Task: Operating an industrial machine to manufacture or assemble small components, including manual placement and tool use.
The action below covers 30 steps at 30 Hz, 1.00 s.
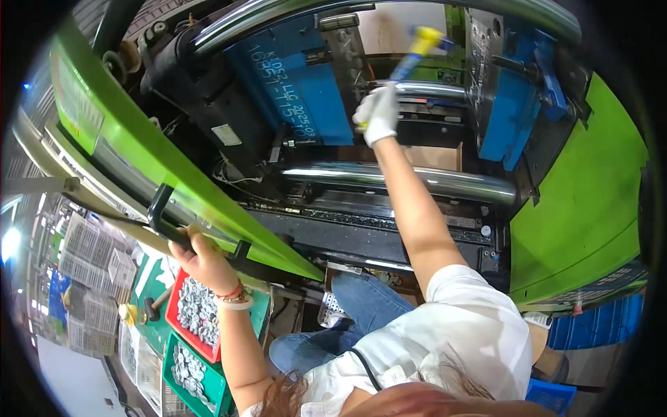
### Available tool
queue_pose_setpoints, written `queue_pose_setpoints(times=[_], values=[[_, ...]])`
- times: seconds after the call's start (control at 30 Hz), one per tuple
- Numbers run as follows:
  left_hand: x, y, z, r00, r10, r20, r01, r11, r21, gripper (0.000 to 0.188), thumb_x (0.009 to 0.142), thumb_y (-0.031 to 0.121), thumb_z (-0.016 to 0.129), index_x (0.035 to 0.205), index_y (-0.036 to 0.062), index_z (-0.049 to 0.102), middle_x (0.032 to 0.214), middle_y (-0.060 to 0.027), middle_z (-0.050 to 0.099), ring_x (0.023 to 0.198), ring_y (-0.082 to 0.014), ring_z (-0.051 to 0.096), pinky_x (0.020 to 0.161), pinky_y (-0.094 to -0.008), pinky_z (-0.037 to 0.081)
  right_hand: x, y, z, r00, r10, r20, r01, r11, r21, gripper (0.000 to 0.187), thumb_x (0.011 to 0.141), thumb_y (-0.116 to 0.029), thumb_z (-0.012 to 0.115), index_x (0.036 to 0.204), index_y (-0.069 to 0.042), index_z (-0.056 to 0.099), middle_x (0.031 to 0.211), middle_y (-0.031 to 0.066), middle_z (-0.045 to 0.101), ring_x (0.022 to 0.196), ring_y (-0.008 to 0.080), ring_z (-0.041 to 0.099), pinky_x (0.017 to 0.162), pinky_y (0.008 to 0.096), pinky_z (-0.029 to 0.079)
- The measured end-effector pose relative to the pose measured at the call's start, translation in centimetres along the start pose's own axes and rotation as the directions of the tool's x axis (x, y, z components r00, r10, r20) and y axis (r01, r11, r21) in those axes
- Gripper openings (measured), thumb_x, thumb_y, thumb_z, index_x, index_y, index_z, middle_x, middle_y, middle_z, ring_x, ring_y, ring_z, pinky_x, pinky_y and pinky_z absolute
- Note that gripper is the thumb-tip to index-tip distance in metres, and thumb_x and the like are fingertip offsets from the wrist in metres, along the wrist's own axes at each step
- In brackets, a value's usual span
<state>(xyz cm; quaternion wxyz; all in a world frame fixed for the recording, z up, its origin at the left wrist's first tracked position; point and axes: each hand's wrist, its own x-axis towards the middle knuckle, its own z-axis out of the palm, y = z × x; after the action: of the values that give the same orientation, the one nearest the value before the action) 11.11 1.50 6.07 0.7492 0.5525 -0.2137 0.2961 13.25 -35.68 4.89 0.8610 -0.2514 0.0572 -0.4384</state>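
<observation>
My right hand (381, 115), in a white glove, grips a blue-and-yellow hammer (406, 64). Motion smears its yellow head, which points up and away between the two mould halves. On the left is a steel-faced half with a blue block (299, 94); on the right stands the other half, steel plate and blue block (511, 115). My bare left hand (203, 260) is closed round the lower end of a black door handle (161, 212), fixed to the green machine door (149, 149). Red and pale bands circle that wrist.
Thick steel bars (410, 181) cross the machine opening below and above my right hand. A red tray (191, 316) and a green tray (198, 379) of small grey parts sit at lower left. Beside them lies a dark-headed mallet (154, 306). Green machine housing (583, 208) borders the right.
</observation>
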Motion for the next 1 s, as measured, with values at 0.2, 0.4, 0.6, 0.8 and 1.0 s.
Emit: queue_pose_setpoints(times=[0.2,0.4,0.6,0.8,1.0], values=[[0.3,0.3,0.3,0.997,0.007,-0.079,0.004,0.99,0.143,0.014,0.093,0.007,0.048,0.105,0.0008,0.05,0.082,0.0016,0.052,0.065,-0.004,0.043,0.059,-0.0194,0.036,1.0,-3.3,-3.1,0.958,0.217,0.189,-0.146,0.932,-0.333,0.041,0.095,-0.05,0.045,0.076,-0.013,0.045,0.049,-0.0036,0.032,0.034,0.0099,0.029,0.033,0.026,0.022],[-0.2,0.3,0.5,0.998,0.067,-0.012,-0.066,0.993,0.097,0.011,0.092,0.008,0.048,0.102,0.0033,0.05,0.074,0.0016,0.048,0.051,-0.0034,0.037,0.045,-0.0188,0.029,0.6,-2.7,-1.5,0.998,-0.036,0.05,0.032,0.996,0.083,0.049,0.093,-0.06,0.04,0.068,-0.017,0.042,0.047,-0.0019,0.032,0.033,0.013,0.029,0.033,0.0297,0.023],[0.0,0.6,0.7,0.999,0.053,-0.015,-0.05,0.991,0.121,0.009,0.092,0.008,0.048,0.1,0.0032,0.05,0.071,0.0015,0.047,0.049,-0.0032,0.037,0.043,-0.019,0.029,0.6,-1.6,-1.6,0.945,0.322,0.062,-0.276,0.883,-0.38,0.043,0.09,-0.052,0.052,0.073,-0.013,0.046,0.048,-0.0002,0.037,0.033,0.0142,0.034,0.032,0.0299,0.027],[0.0,0.4,0.6,0.998,0.068,-0.008,-0.067,0.99,0.128,0.006,0.093,0.007,0.047,0.096,0.0031,0.05,0.066,0.003,0.045,0.047,-0.0028,0.035,0.041,-0.0193,0.027,1.3,-4.8,-2.5,0.993,0.06,0.099,-0.059,0.998,-0.004,0.048,0.092,-0.06,0.042,0.069,-0.017,0.043,0.046,-0.0028,0.03,0.032,0.0116,0.027,0.033,0.0288,0.019],[0.1,0.2,0.6,0.996,0.094,-0.007,-0.092,0.986,0.139,0.006,0.093,0.008,0.048,0.096,0.0033,0.05,0.068,0.0024,0.045,0.048,-0.0034,0.036,0.043,-0.0188,0.028,-0.3,-2.0,-0.6,0.896,0.419,0.151,-0.347,0.869,-0.352,0.044,0.091,-0.054,0.051,0.07,-0.015,0.044,0.047,-0.0022,0.034,0.033,0.0127,0.03,0.033,0.0295,0.026]])
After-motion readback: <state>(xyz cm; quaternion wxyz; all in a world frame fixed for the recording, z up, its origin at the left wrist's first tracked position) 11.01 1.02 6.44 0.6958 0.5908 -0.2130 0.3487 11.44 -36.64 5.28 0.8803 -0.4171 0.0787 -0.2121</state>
